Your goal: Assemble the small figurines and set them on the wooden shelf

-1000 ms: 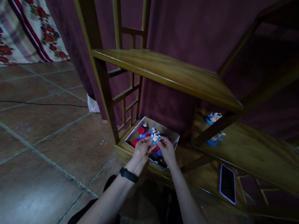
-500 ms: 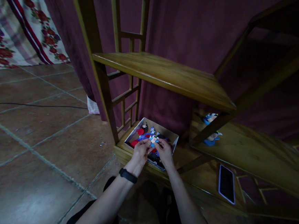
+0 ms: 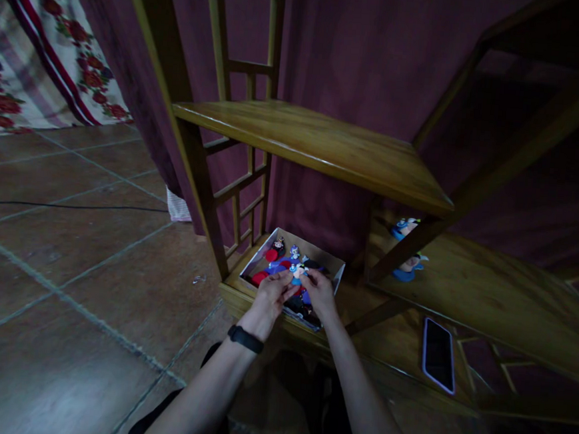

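Between my two hands is a small figurine (image 3: 298,273) with a blue base and white and blue parts, held upright over a box. My left hand (image 3: 272,292) pinches it from the left, a black band on that wrist. From the right, my right hand (image 3: 319,294) grips its other side with the fingertips. Below sits the open cardboard box (image 3: 333,259), holding several figurines with red, purple and black parts. One dark figurine (image 3: 278,244) with a red base lies at its back left, and a white and purple figurine (image 3: 295,251) stands near the back wall.
The box rests on the low board of a wooden shelf unit (image 3: 316,139). Two blue-based figurines (image 3: 408,268) stand on a shelf to the right, partly behind a slanting post. A phone (image 3: 439,354) with a purple edge lies lower right. A dark curtain (image 3: 352,55) hangs behind.
The view has shifted very slightly. Both hands keep the figurine over the box, with its tilt hardly altered.
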Motion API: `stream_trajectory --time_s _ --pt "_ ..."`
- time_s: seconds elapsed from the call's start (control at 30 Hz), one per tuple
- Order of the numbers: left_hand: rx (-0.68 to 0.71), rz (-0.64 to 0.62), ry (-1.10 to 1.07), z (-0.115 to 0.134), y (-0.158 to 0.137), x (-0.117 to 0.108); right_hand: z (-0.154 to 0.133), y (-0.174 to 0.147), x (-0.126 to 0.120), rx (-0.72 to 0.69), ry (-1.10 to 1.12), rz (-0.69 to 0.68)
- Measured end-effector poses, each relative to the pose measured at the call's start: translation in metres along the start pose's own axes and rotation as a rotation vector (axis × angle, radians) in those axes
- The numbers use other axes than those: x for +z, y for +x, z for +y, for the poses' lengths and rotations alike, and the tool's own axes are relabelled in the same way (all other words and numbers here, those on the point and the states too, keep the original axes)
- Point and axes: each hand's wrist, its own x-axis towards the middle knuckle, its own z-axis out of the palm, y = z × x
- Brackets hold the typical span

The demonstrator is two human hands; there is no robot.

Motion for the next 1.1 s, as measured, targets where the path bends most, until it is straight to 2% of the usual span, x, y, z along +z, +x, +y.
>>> stream_trajectory --time_s 0.27,0.53,0.7,0.87,1.1 --pt "-0.019 -0.005 0.038 0.002 0.001 -0.001 -0.002 -0.002 0.0 -0.002 0.05 -0.016" --pt "-0.071 -0.037 0.052 0.007 0.002 -0.003 -0.007 -0.001 0.001 0.137 0.23 -0.037" --pt "-0.095 -0.024 0.086 0.01 -0.001 -0.003 -0.006 -0.001 0.004 0.132 0.225 -0.033" --pt "-0.074 -0.004 0.152 0.013 -0.001 -0.004 0.0 -0.001 0.008 0.095 0.254 -0.09" --pt "-0.08 0.028 0.189 0.02 0.002 -0.006 0.005 0.002 0.014 0.066 0.171 -0.075"
